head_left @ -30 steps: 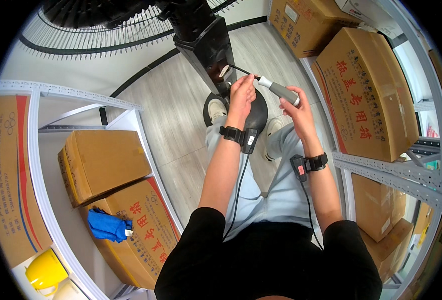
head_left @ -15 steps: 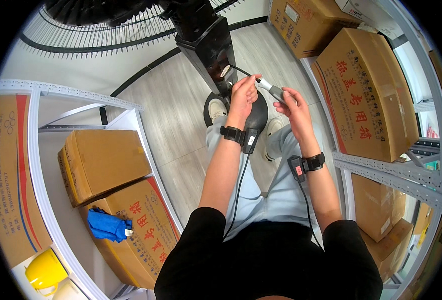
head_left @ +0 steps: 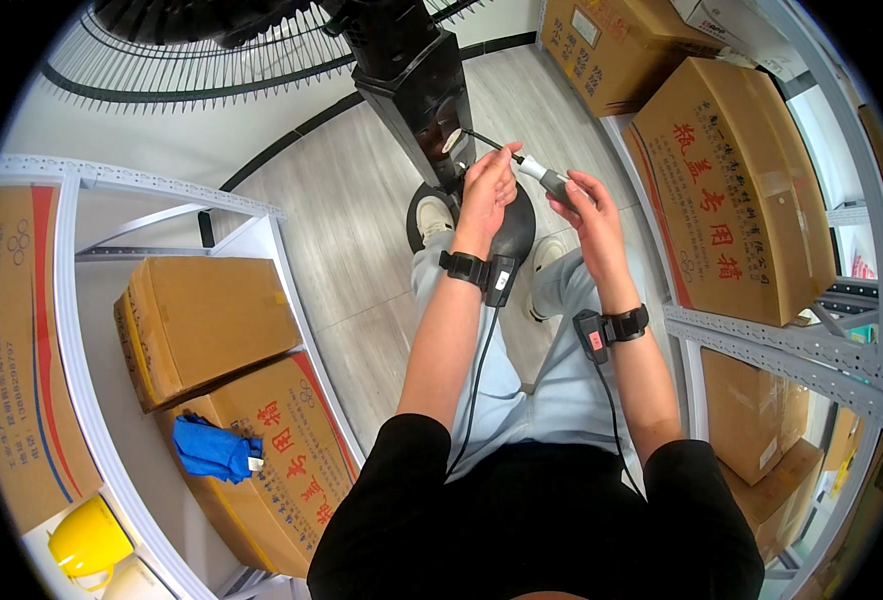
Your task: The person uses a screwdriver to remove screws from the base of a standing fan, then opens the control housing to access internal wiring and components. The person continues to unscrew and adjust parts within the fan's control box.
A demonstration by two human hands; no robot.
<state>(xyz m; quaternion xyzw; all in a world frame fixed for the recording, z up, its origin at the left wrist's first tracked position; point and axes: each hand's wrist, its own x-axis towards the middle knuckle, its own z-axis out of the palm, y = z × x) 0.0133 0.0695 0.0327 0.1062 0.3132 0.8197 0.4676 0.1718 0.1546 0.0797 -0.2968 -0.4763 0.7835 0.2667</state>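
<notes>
In my right hand (head_left: 592,208) is a screwdriver (head_left: 544,177) with a grey and white handle. My fingers close round the grey end, and its thin dark shaft points left to the post (head_left: 417,115) of a black standing fan. The tip's exact contact is too small to tell. My left hand (head_left: 487,198) is beside the post, just below the shaft, fingers curled and pinched together; anything inside them is hidden. A pale oval patch (head_left: 453,141) shows on the post near the tip. The round black fan base (head_left: 514,238) stands between my feet.
The fan's wire grille (head_left: 192,98) spreads at the upper left. Metal shelves hold cardboard boxes: a brown box (head_left: 217,320) on the left and a large box (head_left: 727,190) on the right. A blue cloth (head_left: 217,449) and a yellow cup (head_left: 90,538) are at lower left.
The screwdriver handle has turned slightly in my right hand, and the fingers on it have shifted a little. My left hand stays almost in place.
</notes>
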